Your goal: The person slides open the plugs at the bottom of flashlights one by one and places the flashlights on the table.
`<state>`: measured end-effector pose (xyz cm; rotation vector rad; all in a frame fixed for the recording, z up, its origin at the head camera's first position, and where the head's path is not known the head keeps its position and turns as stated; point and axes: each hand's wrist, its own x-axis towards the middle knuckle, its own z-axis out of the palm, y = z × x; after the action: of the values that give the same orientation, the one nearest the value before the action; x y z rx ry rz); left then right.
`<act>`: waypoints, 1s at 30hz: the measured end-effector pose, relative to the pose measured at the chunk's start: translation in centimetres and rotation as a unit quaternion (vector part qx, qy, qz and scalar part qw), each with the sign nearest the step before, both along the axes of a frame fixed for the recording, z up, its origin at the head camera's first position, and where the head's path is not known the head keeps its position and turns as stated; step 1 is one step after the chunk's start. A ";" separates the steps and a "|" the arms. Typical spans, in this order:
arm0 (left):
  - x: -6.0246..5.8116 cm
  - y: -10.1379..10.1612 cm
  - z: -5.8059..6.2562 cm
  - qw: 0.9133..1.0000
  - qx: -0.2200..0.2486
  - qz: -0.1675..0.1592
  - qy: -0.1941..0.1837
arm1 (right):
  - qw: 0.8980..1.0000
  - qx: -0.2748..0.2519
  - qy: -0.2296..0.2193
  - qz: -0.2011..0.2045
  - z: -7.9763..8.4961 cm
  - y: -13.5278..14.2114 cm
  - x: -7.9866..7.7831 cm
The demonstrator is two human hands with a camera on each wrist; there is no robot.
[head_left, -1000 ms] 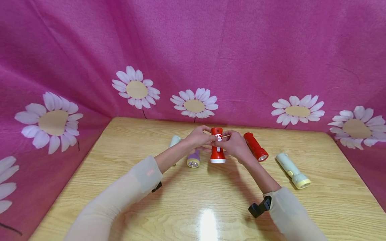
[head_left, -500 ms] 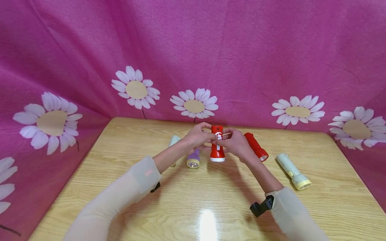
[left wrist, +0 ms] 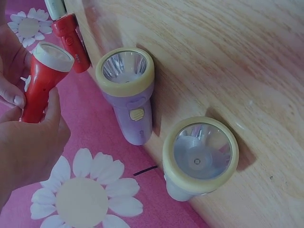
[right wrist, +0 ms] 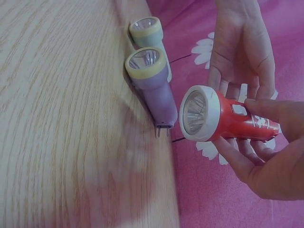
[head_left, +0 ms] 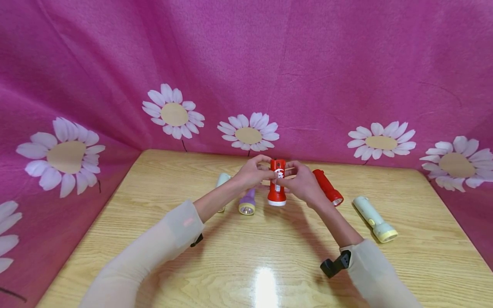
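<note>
Both hands hold a red flashlight [head_left: 277, 188] with a white rim and white print, raised over the far part of the table. Its lens end points down toward the person in the head view. The left hand [head_left: 251, 174] grips it from the left, thumb across the body and a finger near the tail. From the right, the right hand [head_left: 302, 183] pinches the body, its thumb by the white switch [right wrist: 239, 109] in the right wrist view. Just left of them lies a purple flashlight [head_left: 247, 203] with a yellow rim, its prongs [right wrist: 163, 130] out in the right wrist view.
A pale green flashlight [head_left: 222, 179] lies partly hidden behind the left hand. Right of the hands lie an all-red flashlight [head_left: 326, 187] and another pale green one [head_left: 373, 218]. Pink flowered cloth [head_left: 316, 85] hangs behind the wooden table [head_left: 231, 265].
The hands have lifted the red flashlight slightly and tilted it a little, its white rim shifting up and slightly left. The flashlights on the table have not moved.
</note>
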<state>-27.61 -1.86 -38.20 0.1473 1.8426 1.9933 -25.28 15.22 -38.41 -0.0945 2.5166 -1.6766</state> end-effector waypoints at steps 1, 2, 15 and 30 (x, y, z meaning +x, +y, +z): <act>0.0 0.0 0.0 1.000 0.000 0.001 0.001 | 1.000 0.001 0.002 -0.001 0.0 0.0 0.0; 0.1 0.0 0.0 1.000 0.000 0.002 0.001 | 1.000 0.002 0.003 -0.001 0.0 0.0 0.0; 0.0 0.1 0.0 1.000 0.016 0.017 0.005 | 0.997 0.047 0.063 -0.007 -0.3 0.0 0.2; 0.2 0.2 0.3 0.999 0.012 0.038 0.020 | 0.995 0.022 0.094 -0.007 -0.6 0.1 0.3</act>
<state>-27.40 -1.70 -37.94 0.1255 1.8762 2.0779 -24.97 15.32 -39.01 -0.2426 2.6919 -1.6889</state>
